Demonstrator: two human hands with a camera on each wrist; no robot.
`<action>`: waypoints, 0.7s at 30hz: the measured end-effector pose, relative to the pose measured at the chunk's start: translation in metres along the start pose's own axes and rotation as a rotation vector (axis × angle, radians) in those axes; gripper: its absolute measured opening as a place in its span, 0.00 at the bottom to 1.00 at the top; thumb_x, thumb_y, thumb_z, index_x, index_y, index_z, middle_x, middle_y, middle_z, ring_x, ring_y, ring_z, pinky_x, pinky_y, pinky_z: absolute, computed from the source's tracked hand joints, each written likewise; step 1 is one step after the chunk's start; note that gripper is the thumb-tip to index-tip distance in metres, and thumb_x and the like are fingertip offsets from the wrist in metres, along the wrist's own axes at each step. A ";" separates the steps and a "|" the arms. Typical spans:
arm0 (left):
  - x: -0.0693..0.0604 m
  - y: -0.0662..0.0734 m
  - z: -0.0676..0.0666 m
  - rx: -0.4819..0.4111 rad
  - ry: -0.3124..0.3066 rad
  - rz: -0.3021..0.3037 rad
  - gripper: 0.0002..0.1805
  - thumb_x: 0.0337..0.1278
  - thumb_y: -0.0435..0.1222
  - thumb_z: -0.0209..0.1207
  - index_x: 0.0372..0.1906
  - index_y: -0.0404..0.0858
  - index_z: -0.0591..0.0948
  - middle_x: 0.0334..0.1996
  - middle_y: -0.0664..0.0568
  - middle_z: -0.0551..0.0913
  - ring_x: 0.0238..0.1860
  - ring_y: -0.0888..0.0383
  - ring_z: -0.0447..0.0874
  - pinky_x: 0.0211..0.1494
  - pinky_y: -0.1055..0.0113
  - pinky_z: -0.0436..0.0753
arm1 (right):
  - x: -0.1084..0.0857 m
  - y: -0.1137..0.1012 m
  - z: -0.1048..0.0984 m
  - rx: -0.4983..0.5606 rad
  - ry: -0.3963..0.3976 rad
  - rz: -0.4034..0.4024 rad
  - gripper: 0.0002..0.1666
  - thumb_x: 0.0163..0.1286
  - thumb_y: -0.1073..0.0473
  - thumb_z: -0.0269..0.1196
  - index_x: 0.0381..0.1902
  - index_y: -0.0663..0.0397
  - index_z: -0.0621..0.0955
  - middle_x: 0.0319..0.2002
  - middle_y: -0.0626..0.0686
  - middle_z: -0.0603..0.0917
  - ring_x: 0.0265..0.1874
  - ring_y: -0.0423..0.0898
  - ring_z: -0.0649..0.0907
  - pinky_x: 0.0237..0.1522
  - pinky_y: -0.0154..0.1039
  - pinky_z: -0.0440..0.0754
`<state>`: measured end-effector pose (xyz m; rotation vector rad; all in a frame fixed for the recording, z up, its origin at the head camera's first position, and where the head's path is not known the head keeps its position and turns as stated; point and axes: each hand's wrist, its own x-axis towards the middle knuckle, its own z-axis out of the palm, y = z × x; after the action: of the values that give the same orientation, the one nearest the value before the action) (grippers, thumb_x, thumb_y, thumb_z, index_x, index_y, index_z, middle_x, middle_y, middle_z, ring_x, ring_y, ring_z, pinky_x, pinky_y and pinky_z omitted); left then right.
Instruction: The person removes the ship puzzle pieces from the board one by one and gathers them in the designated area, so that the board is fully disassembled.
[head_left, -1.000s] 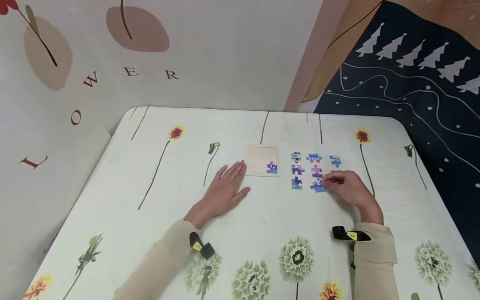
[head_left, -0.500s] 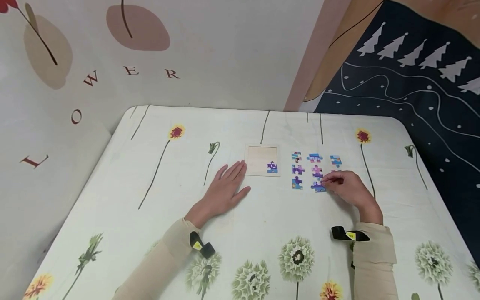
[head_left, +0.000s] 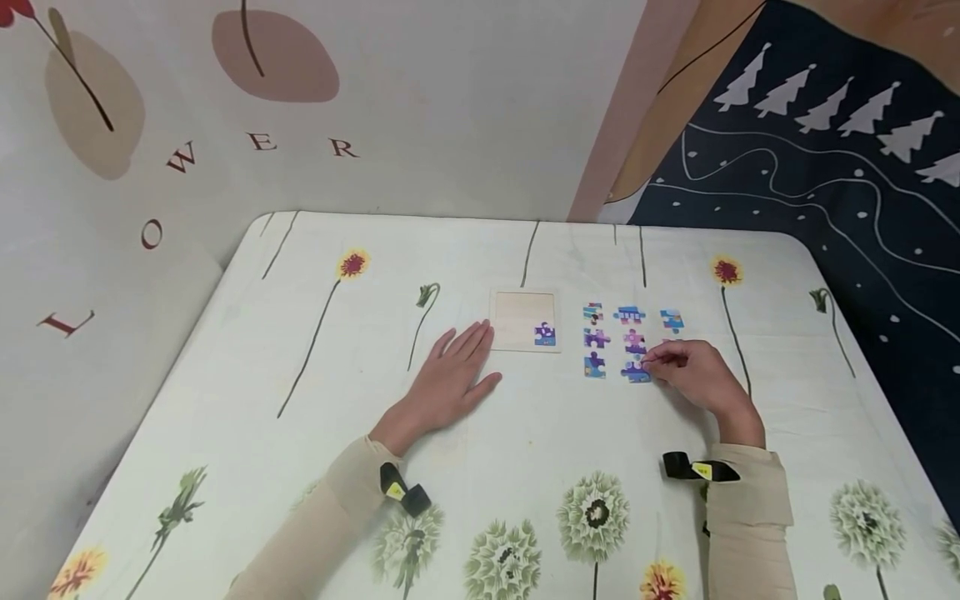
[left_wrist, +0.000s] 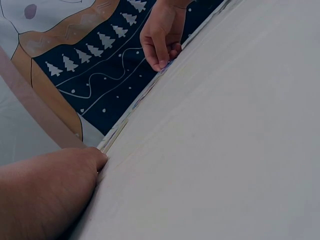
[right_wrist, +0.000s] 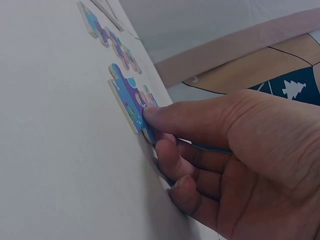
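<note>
My left hand [head_left: 444, 387] lies flat on the cloth with its fingers stretched out. Their tips touch the left edge of a square wooden puzzle tray [head_left: 517, 351], where a purple-and-blue jigsaw piece [head_left: 545, 334] sits in the lower right corner. At the lower middle of the loose pieces, my right hand [head_left: 693, 375] pinches a blue-and-purple jigsaw piece [right_wrist: 129, 102] by its right side. Its thumb [right_wrist: 162, 117] is on the printed face, and the other fingers curl below. That piece is at or very near the cloth; contact is unclear.
Several loose jigsaw pieces [head_left: 595, 339] lie in rows right of the tray. My right hand partly covers the right column. A flower-print cloth [head_left: 525, 467] covers the table, with a pale wall [head_left: 450, 117] behind and a dark tree-patterned hanging [head_left: 787, 167] at right.
</note>
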<state>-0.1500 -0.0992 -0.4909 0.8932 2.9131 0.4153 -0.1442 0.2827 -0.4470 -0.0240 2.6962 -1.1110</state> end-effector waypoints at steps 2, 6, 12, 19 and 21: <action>0.000 0.000 0.000 -0.002 -0.002 0.001 0.40 0.82 0.55 0.40 0.83 0.33 0.51 0.83 0.46 0.49 0.84 0.51 0.43 0.83 0.51 0.39 | 0.000 0.000 0.000 -0.004 0.001 0.003 0.09 0.74 0.63 0.65 0.46 0.63 0.88 0.47 0.62 0.86 0.38 0.48 0.79 0.37 0.37 0.77; 0.000 0.000 0.001 0.000 -0.007 -0.001 0.40 0.82 0.55 0.40 0.83 0.33 0.50 0.83 0.46 0.48 0.84 0.52 0.42 0.83 0.51 0.38 | 0.000 -0.001 0.001 -0.013 -0.001 0.011 0.10 0.74 0.63 0.65 0.47 0.63 0.88 0.48 0.62 0.86 0.39 0.48 0.79 0.38 0.39 0.77; 0.000 -0.001 0.002 0.005 -0.016 -0.007 0.41 0.82 0.56 0.38 0.83 0.34 0.49 0.84 0.47 0.46 0.84 0.53 0.40 0.83 0.52 0.37 | -0.001 -0.003 0.001 -0.018 -0.005 0.017 0.10 0.74 0.63 0.65 0.47 0.63 0.88 0.49 0.63 0.86 0.41 0.49 0.80 0.40 0.41 0.77; 0.001 -0.002 0.004 0.005 -0.007 0.000 0.40 0.82 0.56 0.39 0.83 0.34 0.50 0.84 0.47 0.47 0.84 0.53 0.41 0.83 0.51 0.38 | 0.000 -0.002 0.000 -0.020 -0.011 0.007 0.10 0.75 0.63 0.64 0.46 0.63 0.88 0.47 0.62 0.86 0.40 0.49 0.80 0.40 0.41 0.78; 0.001 -0.002 0.003 0.004 -0.008 0.001 0.40 0.82 0.56 0.39 0.83 0.34 0.50 0.84 0.47 0.47 0.84 0.53 0.41 0.83 0.51 0.38 | 0.000 -0.002 0.000 -0.025 -0.011 0.002 0.10 0.75 0.64 0.64 0.46 0.64 0.88 0.46 0.61 0.87 0.39 0.49 0.80 0.40 0.41 0.78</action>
<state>-0.1516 -0.0996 -0.4947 0.8942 2.9077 0.4046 -0.1441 0.2812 -0.4450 -0.0319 2.7000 -1.0733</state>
